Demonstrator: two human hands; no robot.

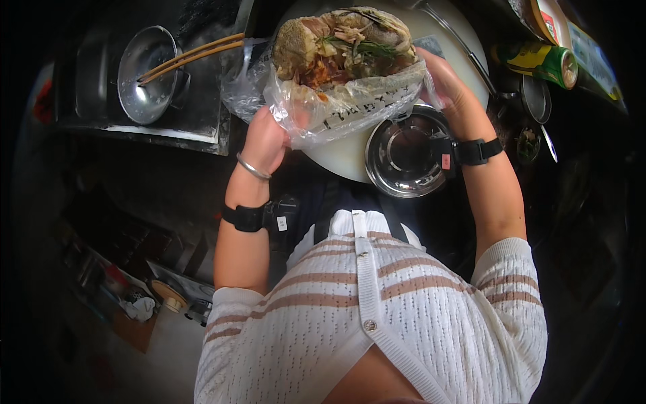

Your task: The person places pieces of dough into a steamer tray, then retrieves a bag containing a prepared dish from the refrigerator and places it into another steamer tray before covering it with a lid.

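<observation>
In front of me a large piece of cooked meat or fish (348, 45), stuffed or topped with green herbs and reddish sauce, sits in a clear plastic bag (348, 108) that bears writing. The bag's mouth is folded down around it. My left hand (270, 134) grips the bag's lower left side, fingers partly hidden by the film. At the right side my right hand (441, 78) holds the bag too. Beneath is a round white cutting board (335, 159). A shiny steel bowl (406, 164) is just below my right hand, overlapping the board's near edge.
On the left, a metal pan (144, 101) with wooden chopsticks (197, 55) stands on a dark stove-like surface (202, 134). A long-handled metal utensil (454, 38) lies on the board's right side. Farther right are a green can (547, 65), a small ladle (536, 98) and a glass (528, 144).
</observation>
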